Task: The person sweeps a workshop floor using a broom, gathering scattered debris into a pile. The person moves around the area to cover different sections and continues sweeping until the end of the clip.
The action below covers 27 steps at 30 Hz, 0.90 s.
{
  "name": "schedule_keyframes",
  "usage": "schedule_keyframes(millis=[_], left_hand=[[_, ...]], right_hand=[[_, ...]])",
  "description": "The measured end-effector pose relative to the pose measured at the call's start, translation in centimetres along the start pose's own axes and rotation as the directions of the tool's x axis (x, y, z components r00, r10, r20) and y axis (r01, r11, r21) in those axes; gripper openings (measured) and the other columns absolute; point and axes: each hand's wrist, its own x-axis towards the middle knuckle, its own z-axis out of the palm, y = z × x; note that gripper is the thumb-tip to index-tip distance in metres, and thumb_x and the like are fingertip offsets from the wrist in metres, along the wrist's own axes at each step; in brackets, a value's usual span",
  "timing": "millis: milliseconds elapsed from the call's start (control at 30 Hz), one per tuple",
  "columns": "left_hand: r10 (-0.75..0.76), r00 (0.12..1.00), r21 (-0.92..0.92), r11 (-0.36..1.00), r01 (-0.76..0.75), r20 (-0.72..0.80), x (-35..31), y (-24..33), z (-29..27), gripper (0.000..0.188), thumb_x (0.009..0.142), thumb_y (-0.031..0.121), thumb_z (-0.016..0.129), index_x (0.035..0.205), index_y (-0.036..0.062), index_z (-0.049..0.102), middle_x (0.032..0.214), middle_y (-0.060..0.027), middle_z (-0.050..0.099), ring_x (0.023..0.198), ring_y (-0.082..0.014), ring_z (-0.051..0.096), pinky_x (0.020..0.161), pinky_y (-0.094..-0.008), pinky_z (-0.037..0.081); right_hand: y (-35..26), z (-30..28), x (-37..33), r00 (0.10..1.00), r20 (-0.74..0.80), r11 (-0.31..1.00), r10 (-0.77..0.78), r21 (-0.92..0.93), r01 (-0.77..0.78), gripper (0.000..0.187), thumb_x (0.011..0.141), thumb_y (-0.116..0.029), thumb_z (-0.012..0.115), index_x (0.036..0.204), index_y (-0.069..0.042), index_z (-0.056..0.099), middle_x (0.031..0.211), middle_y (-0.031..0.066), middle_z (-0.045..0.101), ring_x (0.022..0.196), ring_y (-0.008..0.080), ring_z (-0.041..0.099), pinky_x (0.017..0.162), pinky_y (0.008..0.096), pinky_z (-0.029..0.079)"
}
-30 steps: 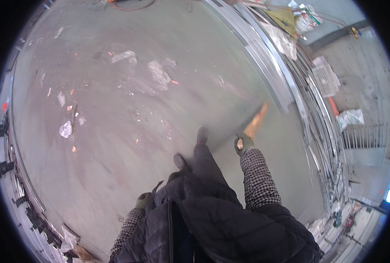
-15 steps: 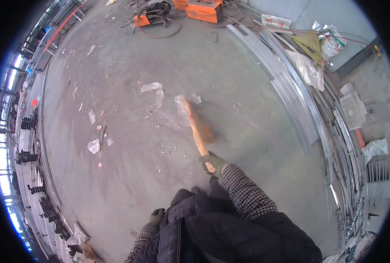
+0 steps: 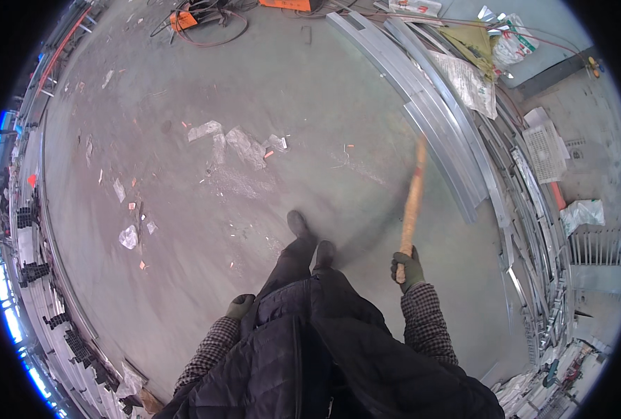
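My right hand (image 3: 410, 269), in a green glove, is closed around the lower end of a tan broom (image 3: 412, 199). The broom points away from me, its far end near the long metal profiles on the right. Its bristles, visible as a brown blur earlier, cannot be made out clearly now. By my left thigh hangs my left hand (image 3: 240, 306), also gloved, with its fingers curled and nothing seen in it. Crumpled clear plastic film (image 3: 246, 146) and small scraps lie on the grey floor (image 3: 310, 105) ahead of my boots (image 3: 298, 223).
Long silver metal profiles (image 3: 436, 140) are stacked along the right side. Dark-ended profiles (image 3: 34, 272) line the left. Orange equipment (image 3: 183, 19) with cables stands at the far end. A plastic wad (image 3: 129, 237) lies on the floor at left.
My right hand has swung to the right with the broom, which now stands near the right-hand profiles. The floor has shifted left and up in view. My boots now show fully.
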Motion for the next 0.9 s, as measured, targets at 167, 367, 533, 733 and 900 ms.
schedule_keyframes(millis=[167, 367, 533, 733, 900], left_hand=[[-0.075, 0.997, 0.055, 0.996, 0.074, 0.017, 1.2, 1.7, -0.4, 0.037, 0.095, 0.034, 0.062, 0.109, -0.0001, 0.068, 0.097, -0.0087, 0.071, 0.083, -0.0143, 0.065, 0.075, -0.0307, 0.053], [-0.172, 0.983, -0.012, 0.985, 0.172, -0.067, 0.3, 3.1, -2.5, 0.038, 0.095, 0.032, 0.063, 0.114, -0.0015, 0.065, 0.095, -0.0087, 0.07, 0.079, -0.0141, 0.064, 0.069, -0.0282, 0.053], [-0.236, 0.968, -0.218, 0.953, 0.213, -0.086, 1.5, 5.9, -3.0, 0.028, 0.095, 0.026, 0.065, 0.107, 0.0009, 0.065, 0.089, -0.0055, 0.069, 0.073, -0.0118, 0.062, 0.064, -0.0268, 0.052], [-0.174, 0.984, -0.369, 0.918, 0.147, -0.04, 2.8, 8.1, -2.7, 0.025, 0.096, 0.024, 0.064, 0.105, 0.0015, 0.066, 0.088, -0.0046, 0.069, 0.072, -0.0121, 0.062, 0.064, -0.0266, 0.052], [-0.192, 0.981, -0.377, 0.911, 0.167, -0.028, 4.4, 9.7, -3.8, 0.025, 0.093, 0.025, 0.065, 0.102, 0.0016, 0.066, 0.088, -0.0056, 0.069, 0.074, -0.0128, 0.063, 0.066, -0.0268, 0.052]], right_hand=[[-2.0, -3.3, 12.1, 0.922, -0.276, 0.921, 0.27, 0.353, -0.165, 0.024, 0.088, -0.01, 0.065, 0.11, -0.009, 0.057, 0.059, 0.0032, 0.046, 0.05, 0.0163, 0.05, 0.046, 0.0328, 0.043], [2.6, 6.9, 22.0, 0.955, -0.046, 0.927, 0.293, -0.23, -0.296, 0.012, 0.089, -0.016, 0.065, 0.086, -0.006, 0.059, 0.056, 0.0053, 0.045, 0.047, 0.017, 0.047, 0.042, 0.0324, 0.037], [8.9, 28.2, 18.2, 0.927, 0.142, 0.783, 0.347, -0.588, -0.203, 0.021, 0.087, -0.02, 0.067, 0.08, -0.003, 0.058, 0.057, 0.0077, 0.048, 0.042, 0.0197, 0.044, 0.036, 0.0343, 0.032], [1.7, 44.6, 9.6, 0.845, 0.399, 0.826, 0.356, -0.556, -0.086, 0.049, 0.078, -0.019, 0.076, 0.118, -0.008, 0.05, 0.074, 0.0085, 0.057, 0.054, 0.0204, 0.055, 0.047, 0.0364, 0.047], [-5.6, 50.1, 8.4, 0.741, 0.549, 0.865, 0.387, -0.495, -0.086, 0.068, 0.075, -0.017, 0.076, 0.133, -0.015, 0.041, 0.082, 0.0081, 0.057, 0.058, 0.0188, 0.057, 0.048, 0.0379, 0.049]])
